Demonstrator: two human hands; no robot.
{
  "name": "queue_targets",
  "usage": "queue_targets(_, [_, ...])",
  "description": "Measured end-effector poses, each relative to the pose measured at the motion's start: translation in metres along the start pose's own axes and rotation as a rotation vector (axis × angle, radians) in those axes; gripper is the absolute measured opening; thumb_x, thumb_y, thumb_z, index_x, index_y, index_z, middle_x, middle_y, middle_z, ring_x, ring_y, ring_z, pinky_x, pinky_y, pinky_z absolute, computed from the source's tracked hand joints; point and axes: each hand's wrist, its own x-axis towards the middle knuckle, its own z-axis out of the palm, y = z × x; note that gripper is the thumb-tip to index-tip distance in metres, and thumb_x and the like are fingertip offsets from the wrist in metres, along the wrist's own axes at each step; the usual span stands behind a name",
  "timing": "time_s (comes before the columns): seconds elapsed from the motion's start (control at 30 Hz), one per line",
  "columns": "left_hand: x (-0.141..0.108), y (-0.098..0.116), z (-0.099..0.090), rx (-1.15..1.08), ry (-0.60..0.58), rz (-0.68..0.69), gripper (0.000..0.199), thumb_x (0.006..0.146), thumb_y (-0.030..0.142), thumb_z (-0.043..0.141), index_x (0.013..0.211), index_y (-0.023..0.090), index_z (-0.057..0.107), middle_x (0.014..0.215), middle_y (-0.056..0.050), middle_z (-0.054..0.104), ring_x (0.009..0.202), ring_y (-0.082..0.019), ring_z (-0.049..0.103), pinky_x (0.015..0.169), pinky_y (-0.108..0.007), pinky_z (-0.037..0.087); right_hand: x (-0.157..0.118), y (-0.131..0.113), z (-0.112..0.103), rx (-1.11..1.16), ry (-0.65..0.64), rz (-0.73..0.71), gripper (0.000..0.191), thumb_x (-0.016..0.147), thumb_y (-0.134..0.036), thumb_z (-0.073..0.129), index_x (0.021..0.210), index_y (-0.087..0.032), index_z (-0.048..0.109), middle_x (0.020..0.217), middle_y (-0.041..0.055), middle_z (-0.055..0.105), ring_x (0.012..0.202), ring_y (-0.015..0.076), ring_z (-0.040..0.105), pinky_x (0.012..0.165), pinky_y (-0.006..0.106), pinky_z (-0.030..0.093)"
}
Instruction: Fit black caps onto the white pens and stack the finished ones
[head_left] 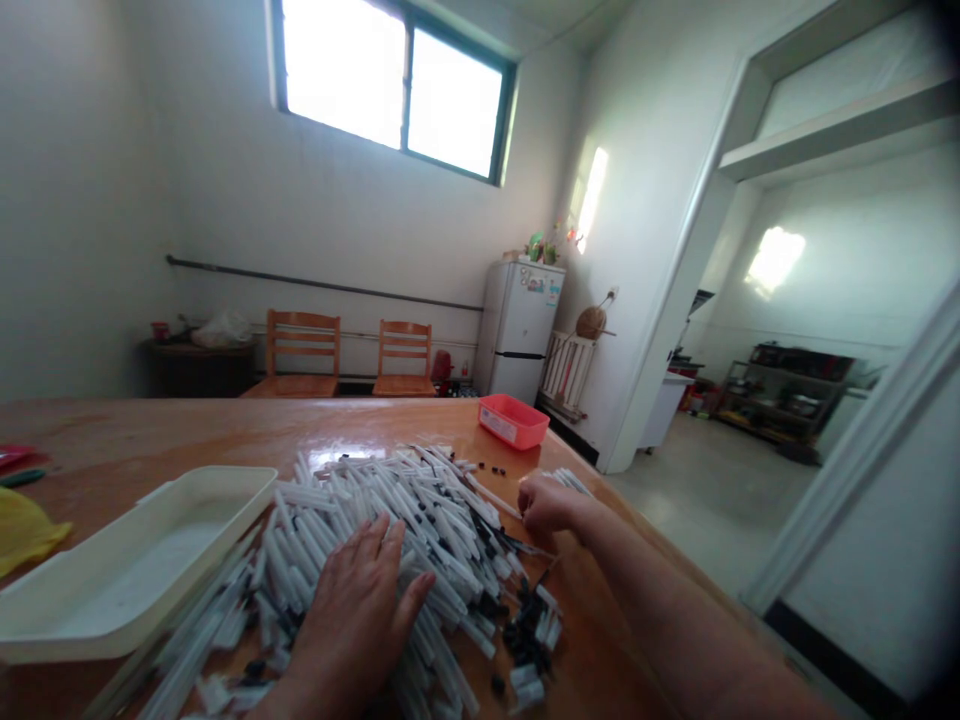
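A large heap of white translucent pen tubes [390, 500] lies on the wooden table, with dark pieces mixed in. My left hand [367, 600] rests palm down on the near side of the heap, fingers spread. At the heap's right edge is my right hand [546, 503], its fingers curled closed near one end of a tube; whatever they hold is hidden. Beyond that hand lies a small bundle of clear tubes [568, 480]. Small black caps [525, 630] and short clear pieces are scattered at the near right of the heap.
To the left sits a long cream tray [142, 560], with a yellow item [28, 525] beside it. A red plastic basket [514, 422] stands near the far right table corner. Two wooden chairs [302, 350] and a fridge [521, 330] are behind the table [187, 430].
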Motion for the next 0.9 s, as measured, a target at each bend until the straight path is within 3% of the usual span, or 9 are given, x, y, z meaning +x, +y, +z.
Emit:
queue_targets(0.1, [0.001,0.000,0.000,0.008,-0.017,-0.006,0.068,0.090,0.053,0.047,0.141,0.008,0.053,0.149,-0.021,0.049,0.140,-0.037,0.042,0.114,-0.052,0.032,0.004,0.007,0.005,-0.035,-0.025,0.012,0.012,0.068,-0.010,0.076,0.078,-0.017,0.073,0.083,0.0020,0.073,0.084,0.0180,0.067,0.068,0.021,0.046])
queue_targets(0.17, [0.001,0.000,0.000,0.005,-0.013,-0.008,0.068,0.090,0.053,0.047,0.141,0.008,0.053,0.149,-0.020,0.049,0.140,-0.037,0.042,0.114,-0.053,0.033,0.010,0.011,0.005,-0.048,-0.024,0.031,0.011,0.080,-0.020,0.074,0.091,-0.015,0.072,0.095,0.0044,0.071,0.089,0.0195,0.066,0.075,0.027,0.051])
queue_targets(0.27, [0.001,-0.001,0.003,-0.005,0.011,0.000,0.067,0.090,0.054,0.047,0.140,0.010,0.054,0.149,-0.020,0.049,0.140,-0.036,0.041,0.114,-0.053,0.034,0.026,0.014,0.005,-0.040,0.031,0.056,0.030,0.095,-0.033,0.061,0.118,-0.015,0.062,0.118,0.0085,0.064,0.100,0.0224,0.064,0.085,0.041,0.056])
queue_targets(0.33, [0.001,-0.003,0.005,-0.009,0.032,0.009,0.066,0.090,0.054,0.048,0.140,0.012,0.055,0.149,-0.018,0.050,0.140,-0.035,0.041,0.114,-0.052,0.034,0.042,0.014,0.006,-0.020,0.098,0.057,0.034,0.096,-0.034,0.059,0.125,-0.016,0.058,0.125,0.0097,0.060,0.104,0.0233,0.063,0.087,0.044,0.055])
queue_targets(0.47, [0.001,-0.007,0.010,-0.015,0.090,0.036,0.064,0.090,0.055,0.049,0.139,0.014,0.056,0.149,-0.017,0.051,0.142,-0.034,0.039,0.114,-0.052,0.035,0.076,0.012,0.013,0.015,0.193,0.034,0.033,0.096,-0.034,0.059,0.125,-0.017,0.059,0.126,0.0099,0.060,0.105,0.0231,0.063,0.088,0.043,0.055])
queue_targets(0.6, [0.000,-0.009,0.011,-0.017,0.110,0.044,0.065,0.089,0.056,0.049,0.138,0.014,0.057,0.149,-0.016,0.051,0.142,-0.034,0.040,0.113,-0.054,0.037,0.100,0.011,0.022,0.031,0.186,0.015,0.032,0.096,-0.034,0.059,0.124,-0.017,0.059,0.126,0.0097,0.060,0.105,0.0232,0.063,0.088,0.043,0.055])
queue_targets(0.9, [-0.001,-0.009,0.011,-0.031,0.105,0.042,0.064,0.090,0.056,0.049,0.139,0.016,0.056,0.149,-0.016,0.051,0.143,-0.035,0.038,0.113,-0.055,0.036,0.113,0.000,0.030,0.017,0.090,0.017,0.033,0.096,-0.034,0.060,0.124,-0.017,0.059,0.125,0.0095,0.060,0.105,0.0239,0.063,0.088,0.043,0.055])
